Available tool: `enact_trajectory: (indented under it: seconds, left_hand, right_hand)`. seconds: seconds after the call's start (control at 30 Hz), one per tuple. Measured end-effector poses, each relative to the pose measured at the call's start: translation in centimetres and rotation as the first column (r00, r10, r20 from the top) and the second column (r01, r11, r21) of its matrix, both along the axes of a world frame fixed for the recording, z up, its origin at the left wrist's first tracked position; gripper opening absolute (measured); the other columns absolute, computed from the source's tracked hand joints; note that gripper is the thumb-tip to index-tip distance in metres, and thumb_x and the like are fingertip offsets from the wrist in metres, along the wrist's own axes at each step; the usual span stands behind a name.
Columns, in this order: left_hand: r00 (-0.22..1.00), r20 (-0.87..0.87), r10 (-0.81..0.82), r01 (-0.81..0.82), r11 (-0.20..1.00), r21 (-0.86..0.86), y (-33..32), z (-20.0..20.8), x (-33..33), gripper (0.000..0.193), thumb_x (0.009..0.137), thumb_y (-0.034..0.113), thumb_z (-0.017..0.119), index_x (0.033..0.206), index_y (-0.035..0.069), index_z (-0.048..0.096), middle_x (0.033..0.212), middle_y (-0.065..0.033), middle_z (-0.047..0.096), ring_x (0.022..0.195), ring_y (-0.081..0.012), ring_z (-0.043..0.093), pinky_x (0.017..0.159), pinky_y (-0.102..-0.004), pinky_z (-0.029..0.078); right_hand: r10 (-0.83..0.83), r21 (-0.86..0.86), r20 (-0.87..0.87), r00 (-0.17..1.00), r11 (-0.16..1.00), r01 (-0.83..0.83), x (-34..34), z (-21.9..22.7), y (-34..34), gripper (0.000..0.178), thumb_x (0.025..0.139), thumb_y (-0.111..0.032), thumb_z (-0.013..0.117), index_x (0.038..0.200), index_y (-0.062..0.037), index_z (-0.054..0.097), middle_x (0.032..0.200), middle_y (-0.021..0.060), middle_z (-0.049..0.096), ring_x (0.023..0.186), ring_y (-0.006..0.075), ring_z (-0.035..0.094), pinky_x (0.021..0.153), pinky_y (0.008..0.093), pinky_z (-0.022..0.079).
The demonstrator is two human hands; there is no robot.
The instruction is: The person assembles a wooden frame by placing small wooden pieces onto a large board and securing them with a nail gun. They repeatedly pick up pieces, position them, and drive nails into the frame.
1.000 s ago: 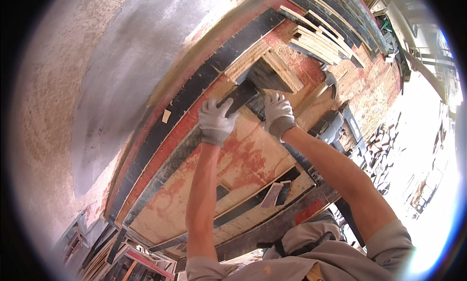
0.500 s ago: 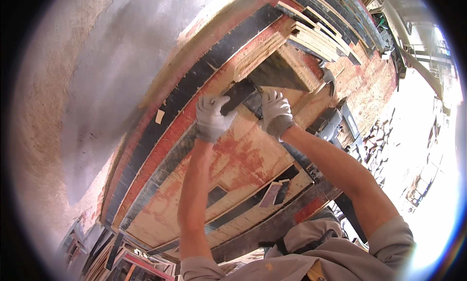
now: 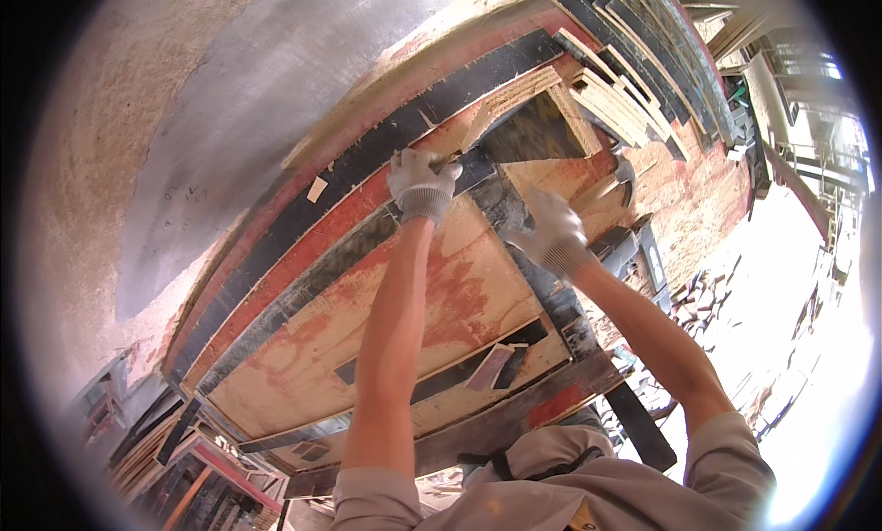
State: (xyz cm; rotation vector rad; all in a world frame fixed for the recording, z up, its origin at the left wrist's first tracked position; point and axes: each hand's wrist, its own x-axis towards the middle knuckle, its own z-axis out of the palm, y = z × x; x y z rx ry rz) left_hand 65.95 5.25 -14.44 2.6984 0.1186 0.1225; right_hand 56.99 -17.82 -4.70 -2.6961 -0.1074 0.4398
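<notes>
Left grip [image 3: 424, 184] beside dark strip [image 3: 474, 173], cannot tell hold (fingertips obscured); right grip [image 3: 554, 226] blurred, spread.

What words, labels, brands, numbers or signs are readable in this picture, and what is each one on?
None that I can quote with confidence.
Grey wall patch: small, dark handwritten marks, too faint to read surely.
Power tool on the workbench: any lettering is too small to read.
Left glove and right glove: no lettering visible; the right one is blurred.
</notes>
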Motion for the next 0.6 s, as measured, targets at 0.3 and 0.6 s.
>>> enact_trajectory:
  seconds: [0.3,0.6]
  left_hand:
    - [0.999,0.0,0.044,-0.044,0.997,-0.067,-0.4,-0.6,0.2,0.027,0.074,0.04,0.089,0.086,0.019,0.077,0.095,-0.0038,0.069,0.097,-0.0306,0.065,0.086,-0.0459,0.053]
    - [0.991,0.131,0.004,0.008,0.996,-0.087,-0.5,-0.7,-0.3,0.024,0.077,0.039,0.087,0.082,0.018,0.076,0.089,-0.0053,0.067,0.089,-0.0323,0.067,0.083,-0.0477,0.055]
  right_hand:
    - [-0.484,-0.454,-0.424,0.765,0.845,0.283,-15.4,-1.4,-18.3,0.123,0.088,-0.052,0.077,0.163,0.0083,0.0,0.148,0.0402,0.046,0.135,0.0497,0.053,0.113,0.0513,0.045]
    - [-0.459,0.211,-0.142,0.877,0.852,0.48,-14.5,-0.9,-19.2,0.057,0.082,-0.005,0.075,0.134,0.0057,0.053,0.105,0.017,0.071,0.09,0.03,0.07,0.076,0.0409,0.056]
